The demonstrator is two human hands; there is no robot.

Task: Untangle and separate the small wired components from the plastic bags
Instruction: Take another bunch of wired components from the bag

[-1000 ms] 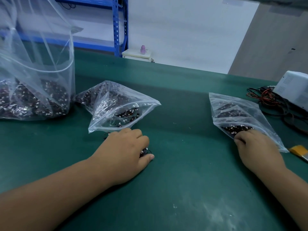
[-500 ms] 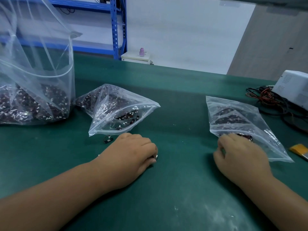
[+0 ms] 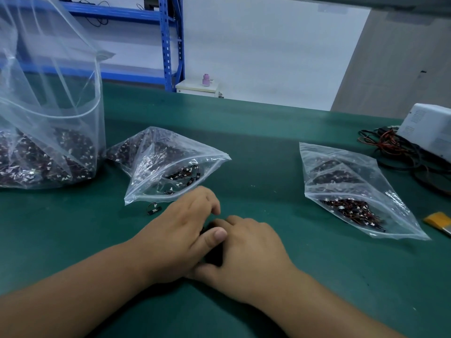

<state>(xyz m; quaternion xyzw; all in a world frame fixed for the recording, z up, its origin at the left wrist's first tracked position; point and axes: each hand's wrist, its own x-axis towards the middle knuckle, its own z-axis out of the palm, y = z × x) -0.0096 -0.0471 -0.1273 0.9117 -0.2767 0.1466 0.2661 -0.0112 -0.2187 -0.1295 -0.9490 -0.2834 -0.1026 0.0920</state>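
The table (image 3: 244, 142) wears a matt green covering, smooth with pale scuffs near. The left bag (image 3: 48, 106), middle bag (image 3: 156, 162) and right bag (image 3: 346, 181) are thin, glossy, creased clear plastic over dark wired components (image 3: 351, 211). The far shelf (image 3: 168, 40) looks like blue painted metal.

No text, brand, number or sign can be read. The white box (image 3: 429, 132), well to the right of and beyond the spot where the left hand (image 3: 180, 240) and the right hand (image 3: 251, 252) meet, carries greyish label patches on its top and side. Their print is too blurred to make out. The loose small component (image 3: 154, 209), lying just beyond and to the left of the left hand, shows pale marks on its dark face. They are too small to read.
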